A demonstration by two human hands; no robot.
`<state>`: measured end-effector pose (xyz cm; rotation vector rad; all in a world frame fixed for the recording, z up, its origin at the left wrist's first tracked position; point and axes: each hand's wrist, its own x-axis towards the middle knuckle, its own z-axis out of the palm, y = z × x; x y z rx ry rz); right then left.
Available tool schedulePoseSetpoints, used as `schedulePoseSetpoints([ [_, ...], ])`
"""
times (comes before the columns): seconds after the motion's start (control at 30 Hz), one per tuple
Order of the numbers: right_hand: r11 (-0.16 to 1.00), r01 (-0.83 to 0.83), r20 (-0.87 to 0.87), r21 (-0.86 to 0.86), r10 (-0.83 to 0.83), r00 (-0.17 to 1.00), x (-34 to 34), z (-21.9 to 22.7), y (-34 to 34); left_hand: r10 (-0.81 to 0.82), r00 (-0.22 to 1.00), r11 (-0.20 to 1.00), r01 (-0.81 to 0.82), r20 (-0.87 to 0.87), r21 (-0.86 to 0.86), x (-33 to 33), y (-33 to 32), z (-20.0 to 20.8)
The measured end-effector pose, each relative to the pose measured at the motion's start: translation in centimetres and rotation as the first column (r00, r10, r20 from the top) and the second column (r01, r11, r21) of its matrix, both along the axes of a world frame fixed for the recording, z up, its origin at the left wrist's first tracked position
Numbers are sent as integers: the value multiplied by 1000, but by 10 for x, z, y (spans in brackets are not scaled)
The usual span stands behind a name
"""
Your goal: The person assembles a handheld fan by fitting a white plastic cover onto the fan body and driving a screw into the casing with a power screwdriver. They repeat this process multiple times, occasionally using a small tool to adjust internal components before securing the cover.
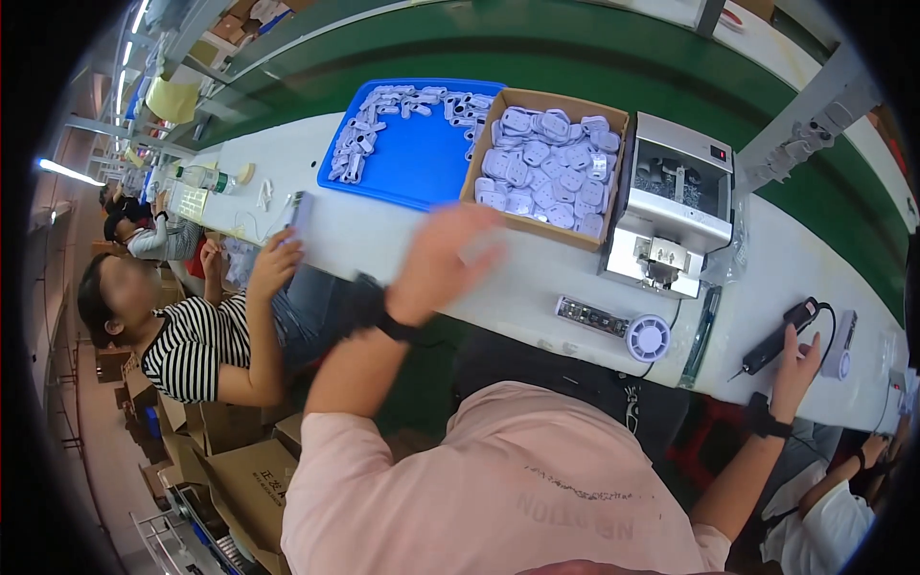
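Observation:
My left hand [446,259] is over the table in front of the blue tray and cardboard box, smeared by motion. Its thumb seems apart from the fingers, but whether it holds anything is unclear. At the right, my right hand [797,369] is closed on a black electric screwdriver [778,340], its thin bit pointing down and left. Between my hands lies a small device [648,337] with a round white grille and an exposed circuit board in its handle. The cardboard box [546,230] is full of white plastic shells [551,168].
The blue tray [407,158] carries small white parts along its edges. A metal screw feeder [671,206] stands right of the box. Another white device [845,350] lies far right. At my left, a co-worker [206,340] in a striped top holds a part.

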<state>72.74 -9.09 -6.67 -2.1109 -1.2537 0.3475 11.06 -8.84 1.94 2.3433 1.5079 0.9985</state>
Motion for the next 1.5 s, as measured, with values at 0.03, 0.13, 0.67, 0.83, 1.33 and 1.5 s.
schedulePoseSetpoints([
  [0.03, 994, 33, 21, 102, -35, 999, -11, 10, -9, 128, 991, 991, -128, -24, 26, -26, 20, 7],
  [0.13, 977, 18, -13, 211, -15, 1000, -51, 41, -25, 377, 904, 922, -345, -203, 177, -103, 100, 0],
  [0.67, 921, -379, -121, 93, 388, 913, -176, 98, -38, 248, 570, 925, -381, -784, 16, -189, 199, -50],
  [0.83, 857, -490, -100, 161, 508, 855, -193, 106, -41, 328, 730, 930, -360, -599, 71, -143, 160, -16],
  [1.33, 264, -947, 282, 183, 909, 308, -273, 98, -28, 358, 568, 506, 548, 741, -666, 101, -56, -2],
  [1.5, 287, -940, 316, 185, 888, 334, -273, 84, -21, 128, 787, 704, 357, 604, -614, 103, -46, 7],
])
